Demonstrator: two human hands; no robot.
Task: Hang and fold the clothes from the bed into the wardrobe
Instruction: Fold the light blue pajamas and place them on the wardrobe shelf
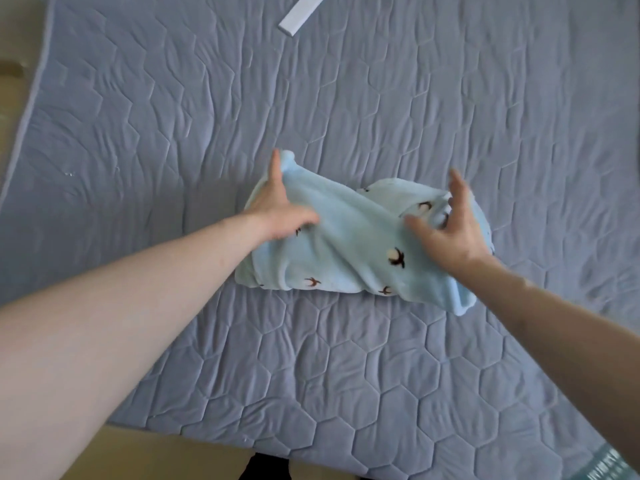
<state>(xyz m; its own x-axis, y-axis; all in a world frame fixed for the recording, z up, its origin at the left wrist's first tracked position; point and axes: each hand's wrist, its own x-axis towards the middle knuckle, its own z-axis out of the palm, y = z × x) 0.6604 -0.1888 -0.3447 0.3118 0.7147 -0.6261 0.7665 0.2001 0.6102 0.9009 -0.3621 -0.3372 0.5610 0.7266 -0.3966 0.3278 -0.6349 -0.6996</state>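
A light blue fleece garment (349, 237) with small dark and cream motifs lies bunched and partly folded in the middle of the bed (173, 133). My left hand (280, 209) grips its left upper edge, the thumb pointing up along the cloth and the fingers curled into a fold. My right hand (450, 223) rests on the right part of the garment with fingers spread and fairly straight, pressing the cloth down. A loose blue flap hangs out at the lower right of the bundle.
The bed is covered by a grey-blue quilted cover with a hexagon pattern. A white flat strip (301, 12) lies on it at the far top. A wooden floor (207, 459) shows past the near bed edge, with dark feet below.
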